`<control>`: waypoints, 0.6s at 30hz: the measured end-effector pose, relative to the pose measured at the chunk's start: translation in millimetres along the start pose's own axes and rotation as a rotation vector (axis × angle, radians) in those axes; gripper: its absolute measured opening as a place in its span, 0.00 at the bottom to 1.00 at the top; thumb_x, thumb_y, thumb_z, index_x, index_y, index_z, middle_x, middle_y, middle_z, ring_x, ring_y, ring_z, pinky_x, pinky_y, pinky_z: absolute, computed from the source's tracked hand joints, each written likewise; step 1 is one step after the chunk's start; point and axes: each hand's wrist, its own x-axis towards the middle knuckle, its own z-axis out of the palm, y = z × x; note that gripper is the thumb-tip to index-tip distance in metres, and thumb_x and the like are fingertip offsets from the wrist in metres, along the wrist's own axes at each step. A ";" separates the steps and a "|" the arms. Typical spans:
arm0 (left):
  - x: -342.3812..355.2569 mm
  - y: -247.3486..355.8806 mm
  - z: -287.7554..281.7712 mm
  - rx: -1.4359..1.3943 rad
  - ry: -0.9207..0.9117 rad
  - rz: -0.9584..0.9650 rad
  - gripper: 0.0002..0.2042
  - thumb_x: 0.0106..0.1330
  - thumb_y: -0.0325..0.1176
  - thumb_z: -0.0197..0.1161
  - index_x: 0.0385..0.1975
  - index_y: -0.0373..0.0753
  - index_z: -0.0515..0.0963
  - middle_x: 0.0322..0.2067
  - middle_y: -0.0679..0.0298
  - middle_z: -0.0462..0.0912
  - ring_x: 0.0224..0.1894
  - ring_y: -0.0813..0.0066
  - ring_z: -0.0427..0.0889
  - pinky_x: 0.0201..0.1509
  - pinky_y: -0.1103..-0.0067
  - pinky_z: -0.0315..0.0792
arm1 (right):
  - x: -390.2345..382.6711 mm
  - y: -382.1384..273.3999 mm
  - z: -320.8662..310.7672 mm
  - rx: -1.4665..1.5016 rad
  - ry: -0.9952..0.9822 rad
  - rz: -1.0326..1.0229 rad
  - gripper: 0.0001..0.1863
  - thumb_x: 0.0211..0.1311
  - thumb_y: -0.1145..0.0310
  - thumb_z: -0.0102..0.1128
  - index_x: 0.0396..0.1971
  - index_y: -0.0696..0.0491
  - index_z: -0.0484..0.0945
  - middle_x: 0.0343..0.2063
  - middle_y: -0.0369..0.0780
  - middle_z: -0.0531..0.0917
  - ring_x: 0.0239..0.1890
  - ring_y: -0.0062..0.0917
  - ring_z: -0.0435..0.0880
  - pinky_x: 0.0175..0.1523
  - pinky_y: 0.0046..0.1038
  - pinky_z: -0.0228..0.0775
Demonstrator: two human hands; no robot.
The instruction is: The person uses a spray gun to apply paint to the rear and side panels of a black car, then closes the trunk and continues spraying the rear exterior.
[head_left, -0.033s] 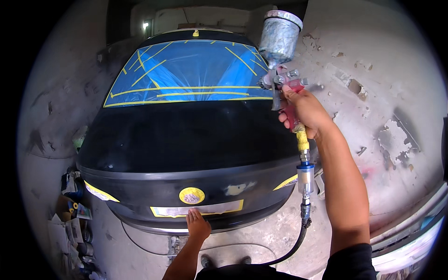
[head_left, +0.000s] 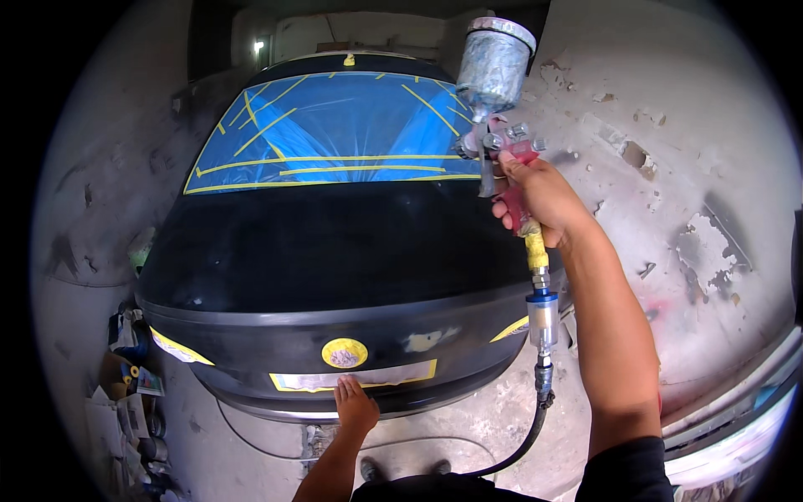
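My right hand (head_left: 539, 197) is wrapped round the red grip of a spray gun (head_left: 493, 142), held up at the right before the car's masked window. A paint-smeared metal cup (head_left: 495, 67) stands on top of the gun. Below the grip hang a yellow-wrapped fitting (head_left: 536, 249), a clear filter with a blue collar (head_left: 544, 314) and a dark air hose (head_left: 527, 439). My left hand (head_left: 356, 406) has its fingers stretched out at the lower edge of the taped plate area (head_left: 360, 376) on the car (head_left: 335, 251); whether they press on it I cannot tell.
Blue film (head_left: 335, 125) with yellow tape covers the car's window. A round masked emblem (head_left: 344, 353) sits above the plate area. Boxes and cans (head_left: 134, 402) stand along the left. A thin hose (head_left: 268, 453) crosses the floor. A peeling wall (head_left: 703, 251) rises at the right.
The spray gun and my right hand have shifted slightly left, and the filter and hose have moved with them. My left hand has stayed in place.
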 end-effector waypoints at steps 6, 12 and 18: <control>1.1 -1.5 2.8 0.019 0.043 0.011 0.39 0.54 0.40 0.58 0.59 0.19 0.50 0.61 0.35 0.53 0.67 0.44 0.50 0.70 0.61 0.41 | 33.0 2.5 12.5 0.036 -0.070 0.028 0.15 0.67 0.55 0.47 0.36 0.53 0.68 0.23 0.38 0.75 0.16 0.22 0.75 0.19 0.24 0.69; 1.8 2.0 -4.5 -0.027 0.022 0.002 0.40 0.54 0.40 0.59 0.60 0.19 0.49 0.62 0.35 0.52 0.67 0.44 0.49 0.70 0.61 0.40 | 62.4 17.6 -39.5 -0.019 0.029 0.083 0.15 0.66 0.56 0.48 0.36 0.53 0.68 0.21 0.38 0.74 0.15 0.21 0.74 0.16 0.22 0.68; -0.5 -5.6 1.2 0.008 0.087 0.026 0.40 0.52 0.41 0.60 0.58 0.18 0.52 0.59 0.33 0.56 0.65 0.42 0.53 0.69 0.60 0.43 | 88.6 33.2 -101.3 -0.025 0.241 0.125 0.15 0.67 0.55 0.47 0.39 0.52 0.66 0.15 0.39 0.73 0.10 0.23 0.70 0.14 0.23 0.64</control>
